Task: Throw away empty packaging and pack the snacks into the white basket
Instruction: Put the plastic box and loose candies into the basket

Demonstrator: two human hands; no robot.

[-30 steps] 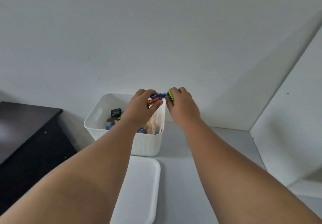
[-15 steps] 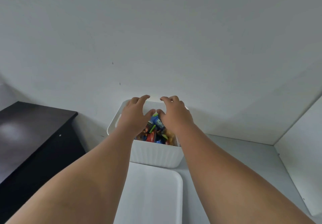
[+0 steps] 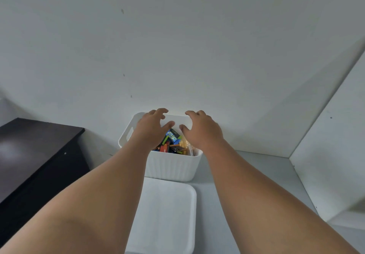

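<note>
Your left hand (image 3: 151,129) and right hand (image 3: 201,130), fingers spread and empty, hover over the ribbed white plastic basket (image 3: 169,167); catching its rim could tip the colourful wrapped snacks (image 3: 171,142) out.

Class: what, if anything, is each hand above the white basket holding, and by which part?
Nothing is held. The left hand and right hand hover open above the white basket; the snacks lie loose inside.

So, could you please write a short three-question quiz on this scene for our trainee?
1. True or false: the left hand and right hand hold nothing.
2. What lies just nearer the person than the white basket? A) white tray B) red cup C) black bag
3. Fill in: the snacks lie ___ the basket.
Key: 1 true; 2 A; 3 inside.
</note>
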